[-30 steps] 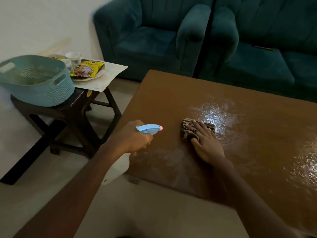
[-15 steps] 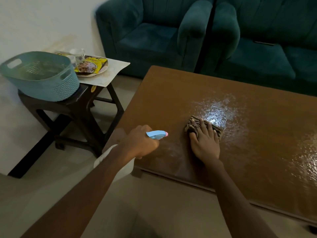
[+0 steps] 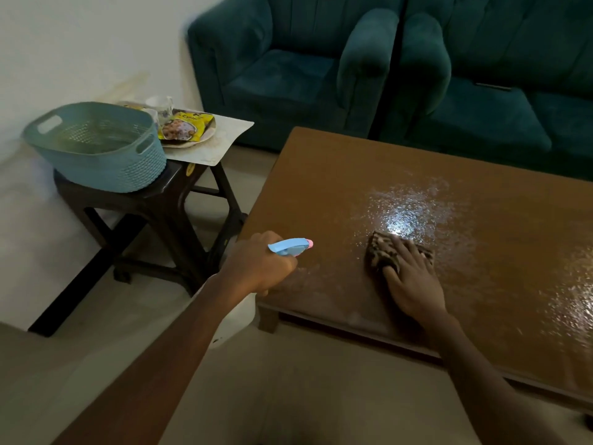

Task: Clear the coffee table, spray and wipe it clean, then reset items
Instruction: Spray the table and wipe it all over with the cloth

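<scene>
The brown coffee table glistens with spray droplets near its middle, where the right hand presses flat — fingers straight — on a dark patterned cloth, while the left hand grips a white spray bottle — blue head, pink nozzle — at the table's near-left corner.

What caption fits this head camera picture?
Left hand holds spray bottle; right hand presses cloth on wet coffee table.

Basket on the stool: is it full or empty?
Empty, as far as shows: the basket has a bare mesh floor, with nothing visible inside.
</scene>
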Available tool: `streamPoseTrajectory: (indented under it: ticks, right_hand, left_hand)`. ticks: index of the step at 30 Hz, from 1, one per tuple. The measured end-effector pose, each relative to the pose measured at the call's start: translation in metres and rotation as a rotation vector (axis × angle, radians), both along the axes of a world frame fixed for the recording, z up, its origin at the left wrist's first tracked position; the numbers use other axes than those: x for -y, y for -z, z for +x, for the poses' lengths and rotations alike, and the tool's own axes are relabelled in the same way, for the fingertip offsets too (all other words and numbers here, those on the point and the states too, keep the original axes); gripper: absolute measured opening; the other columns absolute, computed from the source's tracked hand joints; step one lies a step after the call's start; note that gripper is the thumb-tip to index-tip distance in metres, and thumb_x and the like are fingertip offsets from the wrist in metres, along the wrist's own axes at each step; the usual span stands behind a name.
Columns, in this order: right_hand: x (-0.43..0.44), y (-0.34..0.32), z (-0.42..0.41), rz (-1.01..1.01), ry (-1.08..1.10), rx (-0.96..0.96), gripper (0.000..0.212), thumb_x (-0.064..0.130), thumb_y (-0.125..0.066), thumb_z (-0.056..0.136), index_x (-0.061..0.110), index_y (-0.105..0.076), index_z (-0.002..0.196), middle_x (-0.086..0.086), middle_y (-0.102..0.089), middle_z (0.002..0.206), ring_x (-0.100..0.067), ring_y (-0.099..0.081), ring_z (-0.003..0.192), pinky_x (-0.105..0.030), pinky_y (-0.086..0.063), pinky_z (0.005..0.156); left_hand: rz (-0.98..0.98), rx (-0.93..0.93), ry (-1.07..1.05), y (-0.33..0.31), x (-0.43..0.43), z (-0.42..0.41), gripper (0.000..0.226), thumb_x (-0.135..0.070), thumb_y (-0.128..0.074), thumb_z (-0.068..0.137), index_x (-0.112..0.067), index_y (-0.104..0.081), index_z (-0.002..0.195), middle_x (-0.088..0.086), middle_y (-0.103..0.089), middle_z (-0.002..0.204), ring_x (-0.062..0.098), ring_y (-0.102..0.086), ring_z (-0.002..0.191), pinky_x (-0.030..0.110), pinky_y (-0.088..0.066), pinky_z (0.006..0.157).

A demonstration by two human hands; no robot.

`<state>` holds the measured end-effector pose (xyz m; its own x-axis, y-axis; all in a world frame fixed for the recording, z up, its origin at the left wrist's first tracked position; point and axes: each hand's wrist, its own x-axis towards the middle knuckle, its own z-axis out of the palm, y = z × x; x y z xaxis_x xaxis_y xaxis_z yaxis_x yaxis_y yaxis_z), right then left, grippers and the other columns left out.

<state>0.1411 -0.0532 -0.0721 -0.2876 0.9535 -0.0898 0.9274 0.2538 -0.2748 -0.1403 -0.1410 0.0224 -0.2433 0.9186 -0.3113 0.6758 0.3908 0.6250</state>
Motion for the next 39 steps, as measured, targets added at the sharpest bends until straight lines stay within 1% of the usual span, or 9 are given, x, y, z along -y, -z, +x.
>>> streamPoseTrajectory:
  ticks: [3,6,9,11,18,24,30,34,39]
  right_hand:
    - [-0.018,0.001,-0.039,-0.01,0.048,0.02,0.056,0.048,-0.024,0.1,0.04,-0.014,0.154,0.008,-0.001,0.165,-0.017,0.006,0.152,-0.041,-0.002,0.122]
    - [0.002,0.002,-0.067,0.006,-0.14,0.026,0.063,0.053,-0.015,0.092,0.044,-0.013,0.154,0.013,0.002,0.164,-0.013,0.009,0.151,-0.033,0.005,0.119]
    - [0.035,0.004,-0.053,0.02,-0.204,-0.012,0.064,0.056,-0.011,0.088,0.051,-0.014,0.151,0.023,0.005,0.16,-0.006,0.012,0.149,-0.028,0.004,0.119]
    - [0.048,0.006,-0.033,0.032,-0.124,-0.047,0.064,0.057,-0.012,0.085,0.054,-0.017,0.149,0.024,-0.001,0.16,-0.005,0.01,0.149,-0.03,-0.001,0.121]
    - [0.074,0.012,-0.017,0.057,0.144,-0.059,0.071,0.057,-0.008,0.082,0.048,-0.016,0.152,0.019,-0.003,0.162,-0.008,0.008,0.15,-0.036,-0.004,0.122]
    - [0.085,0.009,-0.064,0.055,0.241,0.004,0.068,0.055,-0.012,0.087,0.044,-0.013,0.154,0.011,-0.002,0.165,-0.018,0.008,0.152,-0.04,-0.003,0.121]
    - [0.092,0.005,-0.164,0.036,-0.152,-0.035,0.069,0.058,-0.007,0.087,0.043,-0.013,0.154,0.006,-0.002,0.165,-0.02,0.007,0.152,-0.042,-0.005,0.123]
    - [0.11,0.006,-0.138,0.051,-0.396,-0.007,0.06,0.059,-0.011,0.093,0.049,-0.006,0.153,0.014,0.002,0.163,-0.012,0.013,0.15,-0.035,0.002,0.122]
    - [0.1,0.005,-0.072,0.04,-0.301,0.011,0.058,0.058,-0.016,0.09,0.06,-0.007,0.147,0.023,0.003,0.161,-0.002,0.014,0.148,-0.021,0.013,0.114]
  left_hand:
    - [0.003,-0.023,0.024,0.002,0.007,0.0,0.016,-0.036,-0.062,0.085,-0.022,-0.059,0.094,0.006,-0.068,0.077,0.025,-0.07,0.066,0.042,-0.062,0.061]
    - [0.015,-0.052,0.031,0.004,0.014,0.004,0.021,-0.039,-0.064,0.083,-0.021,-0.062,0.094,0.003,-0.067,0.074,0.02,-0.069,0.063,0.04,-0.061,0.058]
    - [0.024,-0.128,0.088,0.006,0.02,0.013,0.022,-0.034,-0.066,0.087,-0.015,-0.064,0.097,-0.006,-0.055,0.067,0.011,-0.057,0.056,0.02,-0.047,0.045]
    - [0.007,-0.128,0.102,0.01,0.026,0.018,0.019,-0.033,-0.064,0.09,-0.018,-0.061,0.102,-0.009,-0.049,0.069,0.007,-0.049,0.058,0.014,-0.039,0.047]
    - [-0.012,-0.041,0.093,0.038,0.039,0.007,0.01,-0.023,-0.065,0.084,-0.018,-0.057,0.081,-0.001,-0.057,0.068,0.011,-0.052,0.057,0.025,-0.043,0.051]
    - [0.058,0.081,-0.048,0.036,0.045,-0.02,0.013,-0.025,-0.063,0.088,-0.013,-0.062,0.083,0.009,-0.058,0.068,0.016,-0.054,0.056,0.03,-0.043,0.053]
    - [0.158,0.136,-0.206,0.023,0.042,-0.045,0.017,-0.024,-0.061,0.092,-0.014,-0.06,0.105,0.009,-0.064,0.089,0.02,-0.065,0.075,0.026,-0.051,0.052]
    - [0.141,0.181,-0.257,0.022,0.04,-0.057,0.025,-0.028,-0.062,0.092,-0.01,-0.061,0.109,0.008,-0.065,0.086,0.02,-0.065,0.072,0.02,-0.045,0.045]
    - [0.115,0.138,-0.255,0.025,0.042,-0.064,0.025,-0.028,-0.061,0.092,-0.008,-0.062,0.107,0.003,-0.065,0.079,0.015,-0.063,0.067,0.018,-0.042,0.047]
